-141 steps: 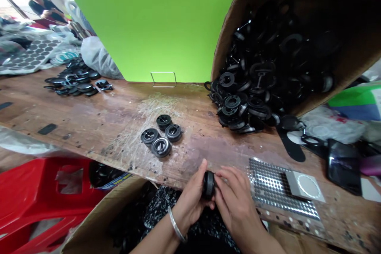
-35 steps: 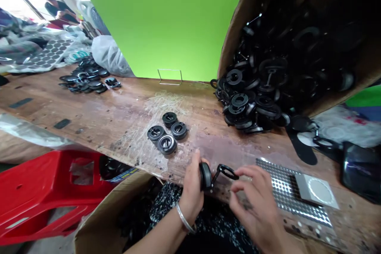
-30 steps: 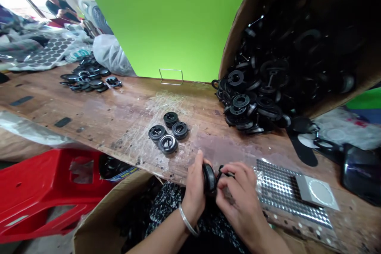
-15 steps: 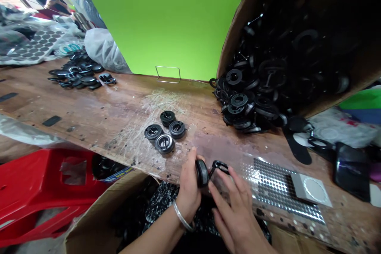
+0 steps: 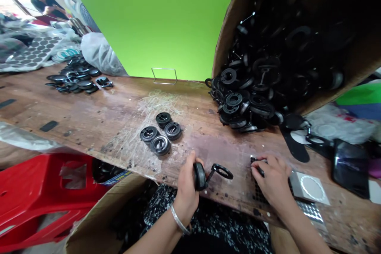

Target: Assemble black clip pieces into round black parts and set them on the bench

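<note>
My left hand (image 5: 188,182) grips a black round holder (image 5: 200,176) with a ribbed rim, standing on its edge. From its right side a hinged arm with a flat ring (image 5: 228,174) sticks out, the ring free of both hands. My right hand (image 5: 272,174) is over the shiny patterned sheet (image 5: 311,211) at the front right. Its thumb and forefinger are closed together by a small dark bit at the sheet's left end, which I cannot make out. Several similar round holders (image 5: 160,145) lie grouped on the wooden bench (image 5: 125,107).
A cardboard box (image 5: 222,43) on its side spills black ring parts (image 5: 233,103) at the right. A white square block (image 5: 311,187) and a phone (image 5: 351,166) lie front right. More black parts (image 5: 79,75) are piled left. A red stool (image 5: 38,182) stands below.
My right hand has left the ring and moved right onto the patterned sheet. The ring now sticks out uncovered. My left hand keeps the holder in nearly the same place.
</note>
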